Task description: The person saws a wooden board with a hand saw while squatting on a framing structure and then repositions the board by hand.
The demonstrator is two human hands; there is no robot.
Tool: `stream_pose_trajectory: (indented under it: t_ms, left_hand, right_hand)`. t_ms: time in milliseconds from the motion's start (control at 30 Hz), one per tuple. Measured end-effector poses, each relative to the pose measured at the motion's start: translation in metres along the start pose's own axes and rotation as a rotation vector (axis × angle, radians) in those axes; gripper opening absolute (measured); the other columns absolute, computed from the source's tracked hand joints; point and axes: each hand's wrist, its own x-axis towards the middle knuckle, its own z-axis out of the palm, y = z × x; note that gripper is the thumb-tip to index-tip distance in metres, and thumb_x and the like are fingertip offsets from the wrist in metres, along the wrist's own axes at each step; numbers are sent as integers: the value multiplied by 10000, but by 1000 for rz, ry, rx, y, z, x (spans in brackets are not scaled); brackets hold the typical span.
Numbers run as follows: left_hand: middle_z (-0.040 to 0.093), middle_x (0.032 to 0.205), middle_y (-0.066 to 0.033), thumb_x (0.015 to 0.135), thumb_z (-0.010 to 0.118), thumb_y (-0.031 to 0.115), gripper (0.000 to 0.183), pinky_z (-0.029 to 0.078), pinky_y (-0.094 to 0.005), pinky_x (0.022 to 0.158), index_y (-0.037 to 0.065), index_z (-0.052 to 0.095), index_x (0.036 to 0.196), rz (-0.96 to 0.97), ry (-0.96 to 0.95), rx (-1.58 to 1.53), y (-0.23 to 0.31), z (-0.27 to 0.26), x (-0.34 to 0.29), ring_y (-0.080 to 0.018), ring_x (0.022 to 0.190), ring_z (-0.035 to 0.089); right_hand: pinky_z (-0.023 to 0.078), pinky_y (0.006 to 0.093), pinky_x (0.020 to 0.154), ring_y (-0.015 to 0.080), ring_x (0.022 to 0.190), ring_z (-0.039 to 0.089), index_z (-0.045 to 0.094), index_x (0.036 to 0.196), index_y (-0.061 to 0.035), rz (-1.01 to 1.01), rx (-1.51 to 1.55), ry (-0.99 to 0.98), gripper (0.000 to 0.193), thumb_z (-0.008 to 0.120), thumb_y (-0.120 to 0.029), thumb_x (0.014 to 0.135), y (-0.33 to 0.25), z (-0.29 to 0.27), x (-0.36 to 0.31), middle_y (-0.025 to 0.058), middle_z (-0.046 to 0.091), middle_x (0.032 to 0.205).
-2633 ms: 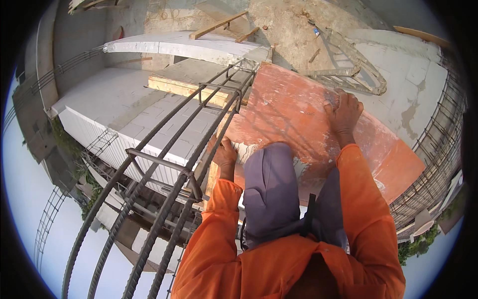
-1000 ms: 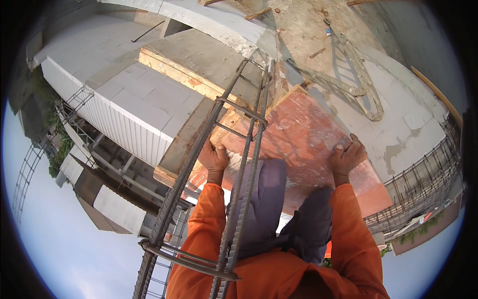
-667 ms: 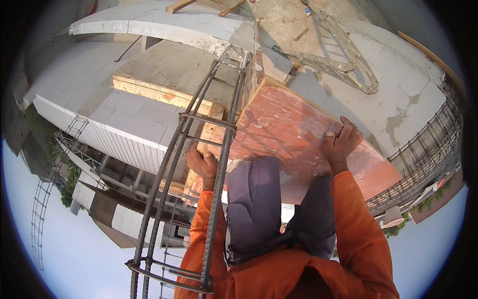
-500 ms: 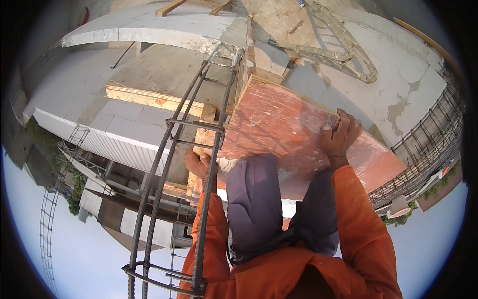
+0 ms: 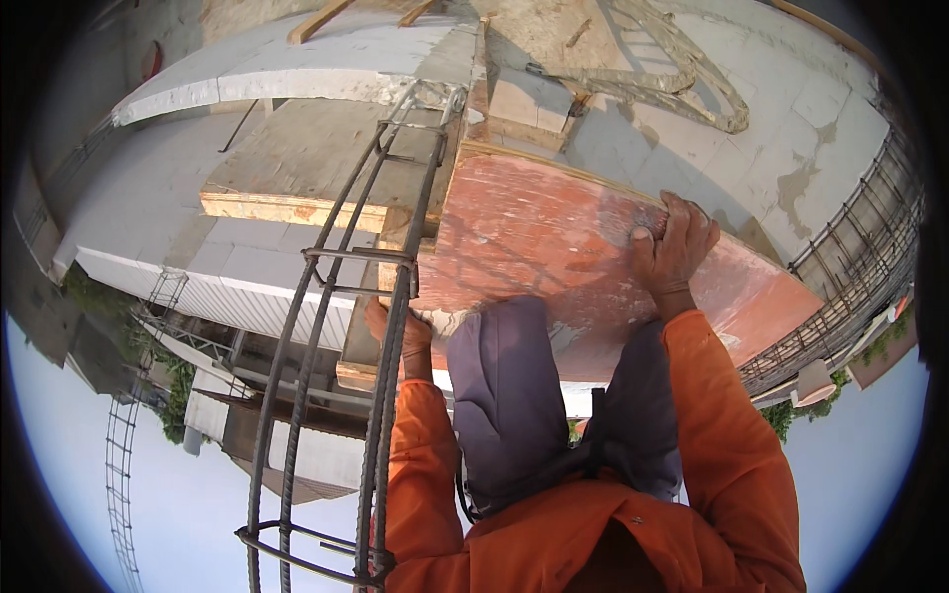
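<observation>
A broad plywood panel (image 5: 544,232), faced in worn red and streaked with pale scrapes, stands on edge and tilted before my knees. Over its far edge curl the fingers of my right hand (image 5: 676,249), the thumb pressed on the red face. At the panel's left end my left hand (image 5: 415,334) grips the edge; upright steel bars cover some of its fingers. Those bars form a rebar cage (image 5: 395,287) tied with square stirrups, rising between my left arm and the timber formwork (image 5: 381,242).
Grey block walls (image 5: 297,74) curve across the far left. Beyond the panel lie pale blocks (image 5: 682,148) and a mortar-crusted frame (image 5: 707,94). More rebar (image 5: 850,267) runs along the right edge. Rooftops and sky show below on the left, marking a drop.
The view has shifted slightly, so the rebar cage appears farther left. Both hands keep their hold on the panel, and its near edge sits about the same against my knees.
</observation>
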Motion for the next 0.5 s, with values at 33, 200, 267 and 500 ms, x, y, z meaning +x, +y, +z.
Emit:
stream_pose_trajectory:
  t_ms: [33,200,267,500]
  left_hand:
    - [499,940,-237,893,419,424,509,360,-499,742,-52,504,1053,-76,-21,-68,-1,1,-1,-418,845,468]
    - [524,1037,-273,887,312,575,732,363,-476,835,-89,516,1119,-90,-31,-25,33,-1,-4,-404,963,487]
    - [521,1072,-270,886,298,602,774,362,-471,856,-92,493,1168,-231,-31,-54,41,-1,-8,-403,987,483]
    - [529,1107,-239,878,249,656,839,352,-472,900,-84,490,1191,-252,-85,-135,50,-12,-5,-402,1039,469]
  right_hand:
    - [283,445,898,244,991,490,555,1118,-88,8,1,2,455,500,-411,803,2,0,0,72,549,1021]
    - [286,446,887,247,997,480,554,1116,-92,-18,25,-24,467,501,-446,817,15,-2,4,68,534,1008]
    - [285,444,886,247,998,477,554,1114,-93,-25,25,-4,475,497,-465,825,21,-2,5,66,532,1006]
    - [277,440,892,247,1007,467,556,1113,-101,-6,58,-5,494,470,-509,848,21,-8,0,63,531,1010]
